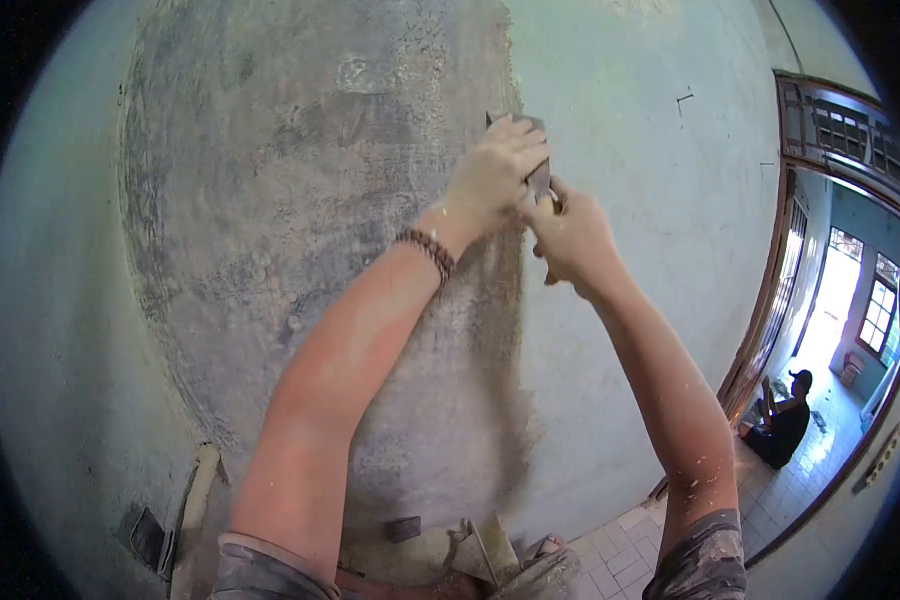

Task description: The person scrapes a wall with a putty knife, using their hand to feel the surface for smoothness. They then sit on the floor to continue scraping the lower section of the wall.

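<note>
A scraper (539,182) with a flat metal blade is against the wall (350,220), at the border between bare grey plaster and pale green paint (630,200). My right hand (575,238) is closed around its handle, lower and to the right. Higher up, my left hand (495,170) has its fingers bent over the blade, pressing on it. A beaded bracelet (430,252) circles my left wrist. White dust coats both hands. Part of the blade is hidden behind the left fingers.
Beyond a wooden-framed doorway (760,340) at right, a person in dark clothes (785,425) sits on the tiled floor (820,480). Below my arms are a small dark block (402,528) and dusty items (490,550). A dark box (150,540) is at lower left.
</note>
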Demonstrator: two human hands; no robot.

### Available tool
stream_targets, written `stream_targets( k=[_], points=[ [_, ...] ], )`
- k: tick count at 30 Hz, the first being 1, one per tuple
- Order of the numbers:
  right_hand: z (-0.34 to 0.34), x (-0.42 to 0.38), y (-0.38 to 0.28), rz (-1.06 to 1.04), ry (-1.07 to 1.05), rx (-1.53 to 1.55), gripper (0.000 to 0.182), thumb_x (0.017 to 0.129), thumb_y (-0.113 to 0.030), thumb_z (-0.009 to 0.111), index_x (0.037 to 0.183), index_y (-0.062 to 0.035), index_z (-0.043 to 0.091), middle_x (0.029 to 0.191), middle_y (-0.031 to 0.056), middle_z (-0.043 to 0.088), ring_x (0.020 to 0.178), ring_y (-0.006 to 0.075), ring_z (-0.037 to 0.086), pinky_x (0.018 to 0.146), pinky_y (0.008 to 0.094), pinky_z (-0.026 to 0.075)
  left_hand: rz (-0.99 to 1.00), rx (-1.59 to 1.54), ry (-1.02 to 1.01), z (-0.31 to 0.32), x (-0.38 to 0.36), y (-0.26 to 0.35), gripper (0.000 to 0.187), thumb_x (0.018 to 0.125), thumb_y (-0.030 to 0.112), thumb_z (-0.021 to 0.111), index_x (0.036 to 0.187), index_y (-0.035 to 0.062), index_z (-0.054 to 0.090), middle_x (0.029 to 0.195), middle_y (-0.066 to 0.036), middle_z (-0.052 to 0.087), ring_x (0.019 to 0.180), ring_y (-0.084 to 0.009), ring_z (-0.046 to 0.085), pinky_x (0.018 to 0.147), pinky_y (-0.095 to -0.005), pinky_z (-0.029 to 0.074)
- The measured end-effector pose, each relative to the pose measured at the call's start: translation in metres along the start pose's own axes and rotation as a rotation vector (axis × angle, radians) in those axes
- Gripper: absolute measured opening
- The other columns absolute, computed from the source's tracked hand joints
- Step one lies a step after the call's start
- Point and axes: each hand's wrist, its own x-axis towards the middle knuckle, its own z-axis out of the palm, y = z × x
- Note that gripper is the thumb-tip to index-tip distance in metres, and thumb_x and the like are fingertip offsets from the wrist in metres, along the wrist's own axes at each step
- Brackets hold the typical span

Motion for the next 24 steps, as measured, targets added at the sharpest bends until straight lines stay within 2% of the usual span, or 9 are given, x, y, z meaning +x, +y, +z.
stream_targets(
  k=[1, 2, 4, 6, 8, 10, 11, 18, 24],
  points=[
    [0.003, -0.007, 0.005, 0.009, -0.003, -0.002, 0.045, 0.086, -0.022, 0.060, 0.122, 0.0042, 0.056, 0.074, 0.0103, 0.061, 0.059, 0.0171, 0.058, 0.053, 0.0344, 0.052, -0.112, -0.051, -0.035, 0.000, -0.011, 0.010, 0.040, 0.080, 0.013, 0.060, 0.118, 0.0004, 0.059, 0.123, -0.021, 0.059, 0.123, -0.0356, 0.049, 0.111, -0.0445, 0.033],
    [0.004, -0.013, 0.010, -0.054, 0.057, -0.152, 0.046, 0.086, -0.022, 0.055, 0.124, 0.0029, 0.055, 0.085, 0.0207, 0.062, 0.076, 0.0312, 0.060, 0.068, 0.0417, 0.052, -0.120, -0.057, -0.036, -0.001, -0.020, 0.017, 0.040, 0.080, 0.013, 0.060, 0.118, 0.0004, 0.059, 0.123, -0.021, 0.059, 0.123, -0.0356, 0.049, 0.111, -0.0445, 0.033],
    [0.002, -0.020, 0.011, -0.113, 0.114, -0.303, 0.047, 0.086, -0.022, 0.051, 0.126, 0.0016, 0.053, 0.097, 0.0311, 0.064, 0.094, 0.0454, 0.062, 0.082, 0.0490, 0.051, -0.219, 0.053, -0.017, -0.008, -0.037, 0.024, 0.051, 0.081, 0.018, 0.062, 0.129, 0.0034, 0.053, 0.135, -0.018, 0.052, 0.132, -0.0341, 0.041, 0.115, -0.0445, 0.026],
    [-0.006, -0.016, 0.003, -0.164, 0.065, -0.297, 0.050, 0.089, -0.020, 0.047, 0.136, -0.0054, 0.046, 0.104, 0.0282, 0.064, 0.099, 0.0463, 0.060, 0.092, 0.0478, 0.046, -0.254, 0.132, -0.071, -0.021, -0.054, 0.024, 0.054, 0.085, 0.023, 0.060, 0.134, 0.0057, 0.048, 0.140, -0.016, 0.046, 0.135, -0.0317, 0.036, 0.116, -0.0441, 0.022],
    [-0.014, -0.004, -0.006, -0.174, 0.075, -0.359, 0.047, 0.091, -0.019, 0.042, 0.137, -0.0096, 0.047, 0.109, 0.0243, 0.064, 0.104, 0.0430, 0.059, 0.092, 0.0478, 0.046, -0.277, 0.214, -0.121, -0.035, -0.065, 0.020, 0.057, 0.088, 0.027, 0.059, 0.140, 0.0080, 0.044, 0.146, -0.013, 0.041, 0.139, -0.0293, 0.031, 0.118, -0.0436, 0.019],
    [-0.022, 0.016, -0.015, -0.200, 0.115, -0.541, 0.045, 0.094, -0.019, 0.041, 0.138, -0.0090, 0.048, 0.109, 0.0225, 0.066, 0.066, 0.0284, 0.066, 0.058, 0.0389, 0.053, -0.212, 0.373, -0.311, -0.046, -0.072, 0.018, 0.059, 0.092, 0.039, 0.052, 0.143, 0.0115, 0.040, 0.151, -0.009, 0.035, 0.142, -0.0254, 0.025, 0.119, -0.0435, 0.014],
    [-0.024, 0.035, -0.006, -0.291, 0.157, -0.656, 0.045, 0.094, -0.017, 0.039, 0.137, -0.0082, 0.049, 0.109, 0.0230, 0.065, 0.066, 0.0285, 0.066, 0.055, 0.0393, 0.054, -0.211, 0.373, -0.310, -0.048, -0.072, 0.018, 0.059, 0.092, 0.039, 0.052, 0.143, 0.0115, 0.040, 0.151, -0.009, 0.035, 0.142, -0.0254, 0.025, 0.119, -0.0435, 0.014],
    [-0.031, 0.058, -0.037, -0.176, 0.105, -0.538, 0.045, 0.094, -0.016, 0.036, 0.135, -0.0044, 0.050, 0.110, 0.0146, 0.069, 0.055, 0.0232, 0.059, 0.051, 0.0376, 0.054, -0.184, 0.461, -0.337, -0.046, -0.074, 0.022, 0.058, 0.094, 0.044, 0.047, 0.144, 0.0133, 0.040, 0.151, -0.009, 0.033, 0.143, -0.0244, 0.024, 0.119, -0.0463, 0.011],
    [-0.027, 0.034, -0.047, -0.027, -0.002, -0.580, 0.046, 0.094, -0.013, 0.037, 0.138, -0.0059, 0.048, 0.105, 0.0173, 0.069, 0.051, 0.0216, 0.056, 0.050, 0.0374, 0.053, -0.188, 0.451, -0.319, -0.045, -0.075, 0.019, 0.057, 0.095, 0.043, 0.046, 0.143, 0.0137, 0.040, 0.151, -0.009, 0.034, 0.142, -0.0248, 0.024, 0.119, -0.0468, 0.011]
  ],
)
